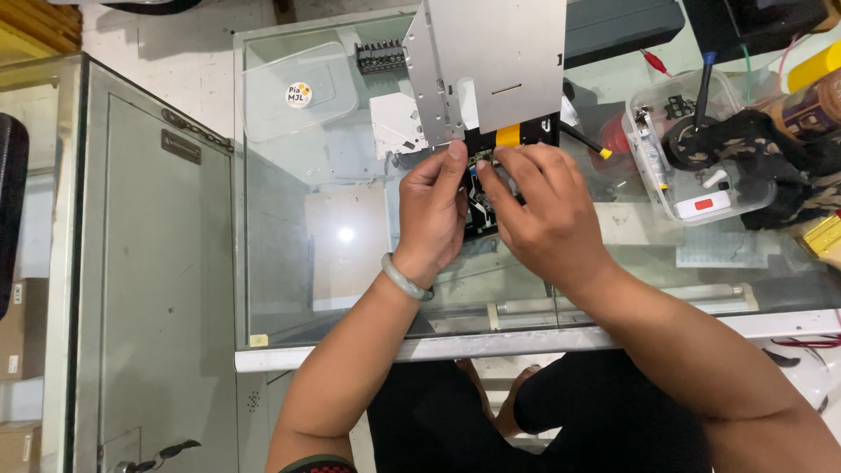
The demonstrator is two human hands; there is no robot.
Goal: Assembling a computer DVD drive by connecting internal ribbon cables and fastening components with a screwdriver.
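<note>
A clear lidded box point(298, 92) and a cluttered plastic tub point(692, 149) on the glass counter point(289, 289)

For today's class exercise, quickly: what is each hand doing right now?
Left hand: pinched on the black device under the metal plate.
Right hand: fingers curled on that device; its grip cannot be told.

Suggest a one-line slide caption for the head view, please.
Left hand and right hand work a small circuit board beneath a metal plate on a glass counter.
</note>
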